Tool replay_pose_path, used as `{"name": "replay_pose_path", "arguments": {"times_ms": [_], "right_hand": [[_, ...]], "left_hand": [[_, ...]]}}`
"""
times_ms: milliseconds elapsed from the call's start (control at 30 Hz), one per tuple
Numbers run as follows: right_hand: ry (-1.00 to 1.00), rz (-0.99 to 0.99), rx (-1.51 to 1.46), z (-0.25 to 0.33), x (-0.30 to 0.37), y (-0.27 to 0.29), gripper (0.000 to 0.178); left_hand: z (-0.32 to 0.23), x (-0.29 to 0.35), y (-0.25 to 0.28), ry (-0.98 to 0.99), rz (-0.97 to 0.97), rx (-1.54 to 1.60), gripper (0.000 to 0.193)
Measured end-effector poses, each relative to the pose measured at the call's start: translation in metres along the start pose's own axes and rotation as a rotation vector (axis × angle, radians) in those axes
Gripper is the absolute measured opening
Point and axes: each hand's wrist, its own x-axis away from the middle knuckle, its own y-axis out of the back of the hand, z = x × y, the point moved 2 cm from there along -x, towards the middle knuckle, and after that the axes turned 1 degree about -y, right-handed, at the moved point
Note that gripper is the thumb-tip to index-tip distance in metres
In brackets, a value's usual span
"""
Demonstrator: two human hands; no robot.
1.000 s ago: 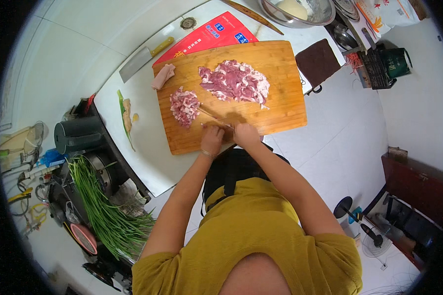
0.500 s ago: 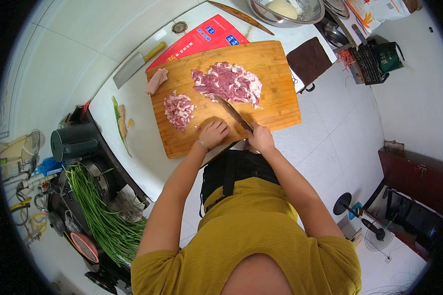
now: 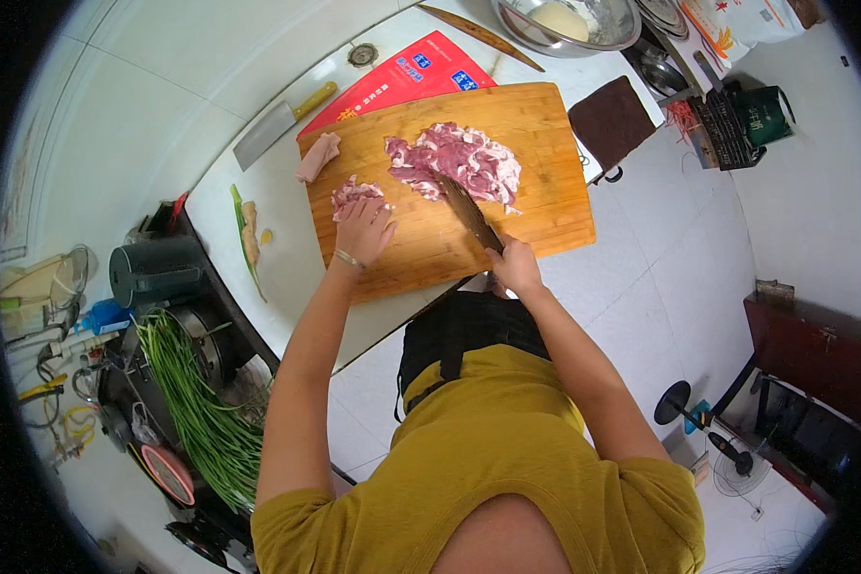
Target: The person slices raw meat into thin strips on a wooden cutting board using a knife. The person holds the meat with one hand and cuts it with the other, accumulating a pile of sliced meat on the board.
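Note:
A wooden cutting board (image 3: 557,191) lies tilted on the white counter. My left hand (image 3: 364,231) is open over the small pile of diced meat (image 3: 350,191) on the board's left side, fingers spread and covering its near part. My right hand (image 3: 517,268) grips the handle of a dark-bladed kitchen knife (image 3: 466,207). The blade points up and left, with its tip at the near edge of a larger heap of sliced meat (image 3: 459,158). A pale pink chunk (image 3: 318,157) rests at the board's far left.
Beyond the board lie a red printed sheet (image 3: 402,81), a yellow-handled cleaver (image 3: 270,132) and a long wooden stick (image 3: 483,38). A steel bowl (image 3: 617,24) holds dough. Ginger (image 3: 249,230) and a green onion (image 3: 243,251) are at left; a bunch of green stalks (image 3: 196,402) is lower left.
My left hand has moved left and away from me, from the board's near edge onto the diced meat, and its fingers have spread. My right hand keeps hold of the knife near the sliced meat.

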Motion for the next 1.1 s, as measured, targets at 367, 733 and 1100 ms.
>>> {"name": "replay_pose_path", "arguments": {"times_ms": [367, 733, 1100], "right_hand": [[-0.05, -0.038, -0.078, -0.029, 0.006, 0.003, 0.032], [-0.007, -0.035, -0.074, -0.024, 0.006, 0.012, 0.03], [-0.006, 0.025, -0.037, -0.028, 0.008, -0.004, 0.028]], "left_hand": [[-0.032, -0.064, -0.088, 0.372, 0.161, 0.047, 0.015], [-0.081, 0.001, -0.05, 0.52, 0.246, 0.246, 0.017], [-0.087, 0.021, -0.048, 0.685, -0.033, 1.545, 0.066]]}}
